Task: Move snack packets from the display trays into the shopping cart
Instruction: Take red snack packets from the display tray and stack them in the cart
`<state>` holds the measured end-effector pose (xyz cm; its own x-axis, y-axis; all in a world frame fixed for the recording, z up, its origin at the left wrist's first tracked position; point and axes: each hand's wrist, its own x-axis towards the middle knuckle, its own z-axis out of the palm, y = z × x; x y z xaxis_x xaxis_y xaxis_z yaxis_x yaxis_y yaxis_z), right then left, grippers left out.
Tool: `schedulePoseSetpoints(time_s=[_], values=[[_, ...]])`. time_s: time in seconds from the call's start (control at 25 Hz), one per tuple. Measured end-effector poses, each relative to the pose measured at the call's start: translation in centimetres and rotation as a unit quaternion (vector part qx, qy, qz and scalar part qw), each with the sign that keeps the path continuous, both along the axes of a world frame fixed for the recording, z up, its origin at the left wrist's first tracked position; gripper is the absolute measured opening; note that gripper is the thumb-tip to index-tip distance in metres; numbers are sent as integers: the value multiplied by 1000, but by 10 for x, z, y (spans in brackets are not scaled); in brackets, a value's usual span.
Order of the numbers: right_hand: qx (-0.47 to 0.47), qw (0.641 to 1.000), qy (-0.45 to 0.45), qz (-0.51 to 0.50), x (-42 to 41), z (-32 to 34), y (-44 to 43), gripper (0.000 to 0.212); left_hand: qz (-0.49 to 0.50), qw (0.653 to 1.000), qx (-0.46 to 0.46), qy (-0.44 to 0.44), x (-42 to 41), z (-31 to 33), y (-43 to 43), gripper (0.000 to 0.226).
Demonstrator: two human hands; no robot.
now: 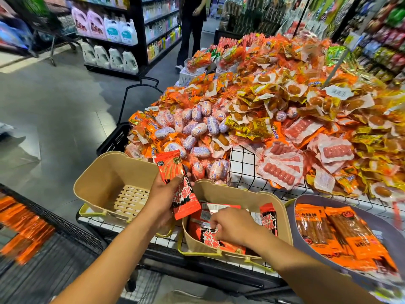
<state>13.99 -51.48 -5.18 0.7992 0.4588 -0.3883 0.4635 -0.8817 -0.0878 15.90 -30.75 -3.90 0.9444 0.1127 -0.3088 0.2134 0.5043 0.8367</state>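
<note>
Near, lower left: wire shopping cart (65,253) holding blurred orange packets (26,233). Left hand (163,194) grips red packets (175,185) above the gap between the left beige tray (98,178) and the middle beige tray (282,216). Right hand (234,229) lies curled on packets inside the latter, any pinch hidden by knuckles. Past the display's front edge is the sausage heap (263,106), with open grey floor (54,106) to the left and shelving (109,36) far behind.

Glossy packets (177,183), matt plastic tray (105,172)
</note>
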Motion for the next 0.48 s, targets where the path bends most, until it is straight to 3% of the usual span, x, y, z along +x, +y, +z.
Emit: schedulePoseSetpoints(time_s=[0.08,0.16,0.24,0.32,0.4,0.48], values=[[39,998,17,-44,11,9,-5,23,-2,1000,8,1,-1,2,1,28],[137,982,35,-123,29,30,-19,16,-4,1000,16,2,-2,4,3,27],[279,935,30,-216,44,59,-30,14,-10,1000,14,3,-3,5,4,29],[419,859,44,-292,50,83,-27,15,-22,1000,6,4,-4,7,2,32],[499,798,86,-326,48,92,-7,16,-42,999,-13,12,-7,14,-5,32],[499,801,101,-315,43,85,18,14,-73,995,-59,38,-10,22,-12,42]])
